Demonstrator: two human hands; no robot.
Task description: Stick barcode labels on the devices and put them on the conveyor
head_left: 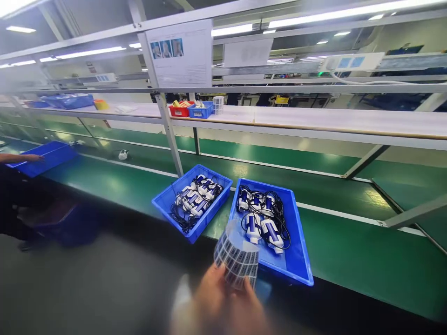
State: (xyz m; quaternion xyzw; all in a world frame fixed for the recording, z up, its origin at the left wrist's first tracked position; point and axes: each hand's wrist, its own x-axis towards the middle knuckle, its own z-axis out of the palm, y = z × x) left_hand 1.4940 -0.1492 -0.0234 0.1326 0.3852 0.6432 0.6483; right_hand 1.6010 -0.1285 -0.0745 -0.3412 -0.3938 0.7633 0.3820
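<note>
Blurred hand (226, 307) low centre, clamped on label roll (237, 253); left or right, cannot tell, other hand not made out. Roll axis upright, just ahead of hand, overlapping near edge of right blue tray (300, 260) of corded devices (261, 218); left tray (164, 204) ahead-left.

From my remote seat I see a long green workbench (349, 251) running left to right. A pale shelf (331, 121) sits above it on a grey metal frame (171, 139), with tube lights (91, 52) overhead and dark grey floor (87, 288) nearest me.
</note>
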